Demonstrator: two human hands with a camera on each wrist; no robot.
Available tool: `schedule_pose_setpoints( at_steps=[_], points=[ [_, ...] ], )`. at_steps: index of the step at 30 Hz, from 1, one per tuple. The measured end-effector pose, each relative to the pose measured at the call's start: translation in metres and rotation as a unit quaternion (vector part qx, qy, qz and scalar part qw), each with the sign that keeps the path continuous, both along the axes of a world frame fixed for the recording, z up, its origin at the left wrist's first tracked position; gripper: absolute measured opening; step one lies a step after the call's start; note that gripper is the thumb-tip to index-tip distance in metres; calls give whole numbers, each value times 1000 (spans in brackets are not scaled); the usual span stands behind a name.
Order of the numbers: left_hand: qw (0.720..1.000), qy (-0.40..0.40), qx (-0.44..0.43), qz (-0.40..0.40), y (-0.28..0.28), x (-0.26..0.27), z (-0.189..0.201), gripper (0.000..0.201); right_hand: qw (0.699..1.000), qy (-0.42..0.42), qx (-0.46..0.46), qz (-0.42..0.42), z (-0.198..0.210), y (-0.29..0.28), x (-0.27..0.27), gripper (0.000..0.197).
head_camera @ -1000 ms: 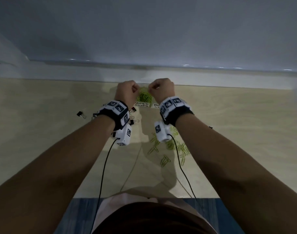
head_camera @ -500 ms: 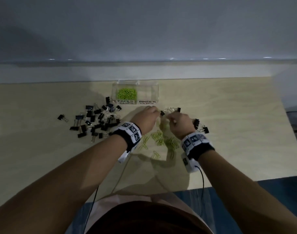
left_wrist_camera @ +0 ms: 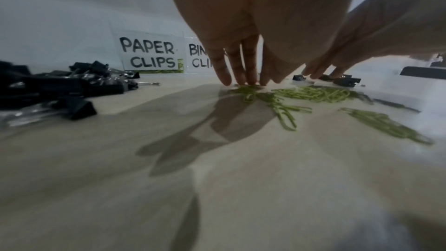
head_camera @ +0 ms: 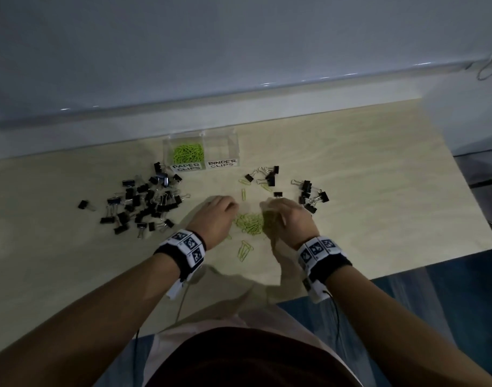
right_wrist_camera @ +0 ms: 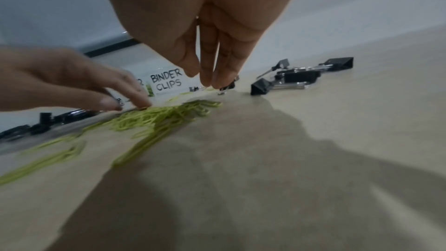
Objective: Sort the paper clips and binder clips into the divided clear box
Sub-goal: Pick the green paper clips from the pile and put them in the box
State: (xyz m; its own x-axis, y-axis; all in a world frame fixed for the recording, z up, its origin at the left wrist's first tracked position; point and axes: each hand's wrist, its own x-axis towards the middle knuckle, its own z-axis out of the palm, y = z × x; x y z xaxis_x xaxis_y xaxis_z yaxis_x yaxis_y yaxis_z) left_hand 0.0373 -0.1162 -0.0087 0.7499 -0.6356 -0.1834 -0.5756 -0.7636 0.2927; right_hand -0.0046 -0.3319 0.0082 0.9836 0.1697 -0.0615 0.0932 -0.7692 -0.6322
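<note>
The divided clear box [head_camera: 221,146] stands at the table's far side. Its "PAPER CLIPS" compartment [head_camera: 186,153] holds green clips, and I see nothing in its "BINDER CLIPS" compartment [head_camera: 222,150]. A loose pile of green paper clips [head_camera: 249,223] lies between my hands. My left hand [head_camera: 215,216] points its straight fingers [left_wrist_camera: 241,72] down onto the pile's far left edge. On the pile's right, my right hand [head_camera: 288,216] reaches down with straight fingertips [right_wrist_camera: 207,79] close together near the table. It holds nothing that I can see. Black binder clips [head_camera: 144,202] are heaped to the left.
Smaller groups of binder clips lie beyond the pile [head_camera: 267,174] and to the right [head_camera: 312,194]. A few stray paper clips [head_camera: 244,250] lie nearer me. A wall ledge [head_camera: 239,107] runs behind the box. The table's right edge [head_camera: 462,208] drops to blue floor.
Both hands have come down from above the box and back toward me. They now sit on either side of the green pile, fingers down on the table.
</note>
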Motion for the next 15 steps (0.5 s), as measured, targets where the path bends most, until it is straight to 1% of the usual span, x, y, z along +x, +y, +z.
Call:
schedule_pose_setpoints(
  at_steps=[1, 2, 3, 4, 5, 7, 9, 12, 15],
  points=[
    [999, 11, -30, -6, 4, -4, 1, 36, 1000, -6, -5, -11, 1, -1, 3, 43],
    [998, 19, -56, -3, 7, -8, 2, 36, 1000, -9, -16, -8, 2, -1, 5, 35],
    [997, 27, -68, 6, 11, -12, 4, 39, 999, -14, -31, 10, 1, 2, 5, 25],
    [997, 38, -63, 20, 14, -15, 6, 47, 998, -17, -41, 37, -3, 4, 5, 21],
    [997, 56, -48, 38, 17, -18, 8, 60, 997, -13, -45, 67, -6, 8, 3, 25],
    [991, 102, -19, 86, 21, -23, 10, 86, 994, 27, -44, 101, -13, 11, -1, 43],
    [982, 134, -11, 134, 18, -27, 12, 99, 993, 57, -55, 83, -14, 12, -3, 61],
    [977, 149, -11, 154, 1, -33, 9, 99, 993, 74, -76, 53, -16, 15, -6, 74],
    [979, 132, -17, 152, -19, -33, 4, 83, 987, 120, -88, 56, -15, 23, 0, 72]
  ],
)
